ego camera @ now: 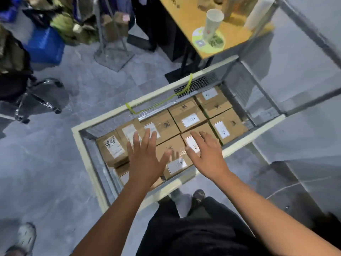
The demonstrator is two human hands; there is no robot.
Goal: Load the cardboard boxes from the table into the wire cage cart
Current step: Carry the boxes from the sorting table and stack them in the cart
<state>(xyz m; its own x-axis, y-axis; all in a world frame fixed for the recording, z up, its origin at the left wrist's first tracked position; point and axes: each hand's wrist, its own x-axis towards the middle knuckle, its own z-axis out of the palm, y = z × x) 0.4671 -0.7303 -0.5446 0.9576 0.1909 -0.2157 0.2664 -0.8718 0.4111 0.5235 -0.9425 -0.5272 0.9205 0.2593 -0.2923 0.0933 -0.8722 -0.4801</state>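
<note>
— Where are the cardboard boxes (190, 117)?
— Packed label-up inside the wire cage cart (87, 163), centre of the frame, right beneath both hands.
— And the hands?
— The left hand (145, 156) and the right hand (204, 150) are spread flat, fingers straight, gripping nothing. I cannot tell whether they touch the box tops.
— The table (184, 24)?
— Upper right, with a paper cup (213, 23) on it.

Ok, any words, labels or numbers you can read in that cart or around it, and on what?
No text reads clearly.
White labels on the boxes: small dark marks, too blurred.
Leftmost label: black scrawl, illegible.
Table far edge: dark print, too blurred.
</note>
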